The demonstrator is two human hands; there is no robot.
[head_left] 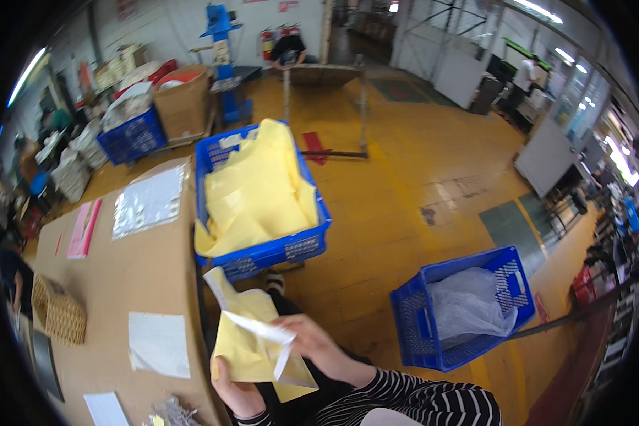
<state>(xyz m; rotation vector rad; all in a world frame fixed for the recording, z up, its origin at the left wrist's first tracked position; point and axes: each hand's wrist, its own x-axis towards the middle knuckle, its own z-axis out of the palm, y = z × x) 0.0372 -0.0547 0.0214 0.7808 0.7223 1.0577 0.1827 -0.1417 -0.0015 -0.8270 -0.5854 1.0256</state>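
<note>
A yellow padded envelope [245, 348] is held low in front of me, over my lap. My left hand [233, 390] grips its lower edge from below. My right hand [311, 339] pinches a thin white strip [263, 330] that runs across the envelope's top and hangs down at its right end. Just beyond stands a blue plastic crate [291, 248] heaped with more yellow envelopes [255, 195].
A cardboard-covered table [142, 270] on my left carries a wicker basket [59, 311], white sheets, a pink sheet and a clear plastic sleeve. Another blue crate [412, 326] with a clear plastic bag stands on the yellow floor to my right. Boxes, crates and people sit farther back.
</note>
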